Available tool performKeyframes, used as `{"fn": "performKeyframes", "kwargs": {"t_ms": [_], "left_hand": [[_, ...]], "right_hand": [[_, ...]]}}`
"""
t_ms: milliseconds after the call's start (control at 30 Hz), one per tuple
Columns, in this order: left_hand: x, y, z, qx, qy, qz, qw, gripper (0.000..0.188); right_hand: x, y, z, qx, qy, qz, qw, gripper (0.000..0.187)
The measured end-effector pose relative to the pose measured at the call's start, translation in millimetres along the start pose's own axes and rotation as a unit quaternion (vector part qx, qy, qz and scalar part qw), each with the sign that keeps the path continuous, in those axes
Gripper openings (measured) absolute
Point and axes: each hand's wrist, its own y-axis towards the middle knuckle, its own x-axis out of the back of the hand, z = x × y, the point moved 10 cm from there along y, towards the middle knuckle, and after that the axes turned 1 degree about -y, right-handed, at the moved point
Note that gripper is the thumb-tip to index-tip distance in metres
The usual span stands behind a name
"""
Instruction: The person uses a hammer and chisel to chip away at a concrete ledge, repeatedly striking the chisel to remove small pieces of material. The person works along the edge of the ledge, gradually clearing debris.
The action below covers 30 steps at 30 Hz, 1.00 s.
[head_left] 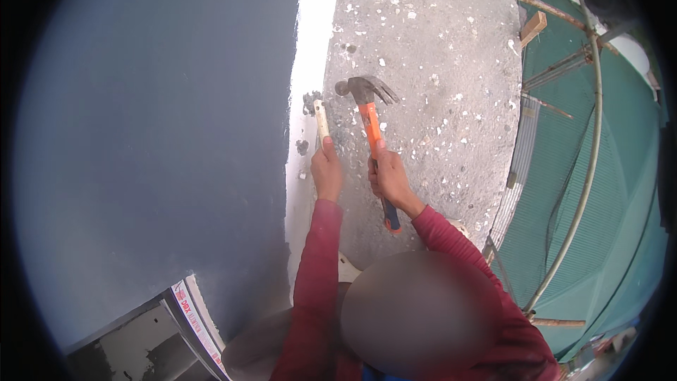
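My left hand [327, 171] is closed around a pale, narrow, stick-shaped tool [322, 118] whose exact kind I cannot make out. Its upper end lies over a dark chipped patch [309, 104] on the white strip [312, 49] along the foot of the wall. A claw hammer [370, 116] with an orange and dark blue handle is gripped in my right hand [392, 178]. The hammer's round striking face points left toward the pale tool, with a gap between them. Below that patch is a second chipped spot [302, 147].
A dark blue-grey wall [169, 134] fills the left. White flecks litter the concrete ledge [451, 85]. Beyond its right edge stand scaffold poles [592, 141], a wooden piece [534, 28] and green sheeting [620, 134]. An opening with a taped frame [194, 317] is at lower left.
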Motion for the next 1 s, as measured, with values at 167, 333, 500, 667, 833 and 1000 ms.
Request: {"fn": "performKeyframes", "kwargs": {"t_ms": [167, 333, 500, 667, 833, 1000], "left_hand": [[-2.7, 1.2, 5.1, 0.017, -0.002, 0.006, 1.000, 0.067], [-4.3, 3.1, 1.3, 0.011, -0.010, 0.005, 1.000, 0.067], [-4.6, 0.6, 8.3, 0.035, -0.017, 0.013, 0.999, 0.067], [-4.7, 2.7, 4.7, 0.004, -0.034, -0.007, 0.999, 0.068], [-9.1, 2.4, 16.0, 0.038, -0.025, 0.006, 0.999, 0.068], [-8.5, 6.5, 13.1, 0.035, -0.058, -0.002, 0.998, 0.069]], "right_hand": [[-0.4, -4.2, 30.0, 0.122, -0.017, -0.009, 0.992, 0.073], [5.0, -3.5, -5.8, -0.094, 0.030, 0.014, 0.995, 0.076], [3.1, -13.7, 49.6, 0.163, -0.049, -0.022, 0.985, 0.075], [6.4, -2.1, 13.6, -0.061, 0.060, -0.002, 0.996, 0.072], [13.4, -11.8, 45.9, 0.084, 0.090, -0.046, 0.991, 0.075], [0.9, 9.2, 41.1, -0.004, -0.002, 0.016, 1.000, 0.071]]}}
